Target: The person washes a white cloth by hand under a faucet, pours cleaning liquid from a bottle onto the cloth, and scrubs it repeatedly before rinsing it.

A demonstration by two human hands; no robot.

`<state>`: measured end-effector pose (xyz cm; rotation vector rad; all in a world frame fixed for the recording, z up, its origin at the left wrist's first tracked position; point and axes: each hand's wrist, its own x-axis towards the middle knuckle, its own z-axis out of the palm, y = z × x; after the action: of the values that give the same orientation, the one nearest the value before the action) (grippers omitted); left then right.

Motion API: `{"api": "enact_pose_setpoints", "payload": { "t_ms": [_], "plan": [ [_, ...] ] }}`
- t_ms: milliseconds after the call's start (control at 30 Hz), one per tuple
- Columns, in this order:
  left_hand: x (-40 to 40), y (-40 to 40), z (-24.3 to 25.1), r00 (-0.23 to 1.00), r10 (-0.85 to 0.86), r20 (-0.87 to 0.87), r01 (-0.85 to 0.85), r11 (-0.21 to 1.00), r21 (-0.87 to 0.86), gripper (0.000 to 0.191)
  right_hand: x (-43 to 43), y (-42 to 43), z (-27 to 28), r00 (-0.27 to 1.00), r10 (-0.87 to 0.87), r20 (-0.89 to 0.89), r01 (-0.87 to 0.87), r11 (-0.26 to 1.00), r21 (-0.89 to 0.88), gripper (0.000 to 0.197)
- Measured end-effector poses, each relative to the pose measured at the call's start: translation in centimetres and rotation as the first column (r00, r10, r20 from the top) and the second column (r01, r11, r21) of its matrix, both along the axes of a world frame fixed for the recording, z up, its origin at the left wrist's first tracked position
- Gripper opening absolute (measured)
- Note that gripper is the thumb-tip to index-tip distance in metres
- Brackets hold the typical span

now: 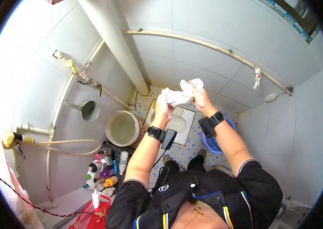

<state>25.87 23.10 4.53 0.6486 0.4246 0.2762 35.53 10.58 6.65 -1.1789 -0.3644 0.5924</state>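
Observation:
A bunched white cloth [177, 97] is stretched between both hands, held up in front of me above the floor. My left hand [163, 110] grips its left end. The other end is in my right hand [201, 97], where part of the cloth folds up over the fingers. Below the cloth lies a squat toilet [177, 123] set in the tiled floor, partly hidden by my hands and forearms. A blue plastic basin [211, 144] stands on the floor under my right forearm, which hides much of it.
A bucket of water [121, 128] stands left of the toilet. A dipper [90, 110] hangs by the left wall pipes. Several bottles [104, 171] crowd a dark rack, with a red bag [93, 214] nearby. A white tap [257, 77] juts from the back wall pipe.

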Motion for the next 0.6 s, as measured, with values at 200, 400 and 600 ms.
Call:
{"api": "enact_pose_setpoints", "payload": {
  "t_ms": [200, 400, 600],
  "plan": [
    [3.2, 2.2, -3.3, 0.956, -0.171, 0.236, 0.223, 0.952, -0.211, 0.043, -2.4, 4.4, -0.7, 0.656, 0.143, 0.741, 0.105, 0.955, -0.276, 0.024],
    [2.6, -0.7, 2.1, 0.965, -0.024, -0.259, 0.196, 0.723, 0.663, 0.026, -0.6, 3.1, -1.0, 0.762, 0.260, 0.594, 0.182, 0.793, -0.581, 0.024],
    [2.0, -2.9, 3.6, 0.991, 0.004, -0.135, 0.104, 0.612, 0.784, 0.017, 1.5, 2.7, -0.1, 0.787, 0.264, 0.557, 0.130, 0.813, -0.568, 0.019]
  ]
}}
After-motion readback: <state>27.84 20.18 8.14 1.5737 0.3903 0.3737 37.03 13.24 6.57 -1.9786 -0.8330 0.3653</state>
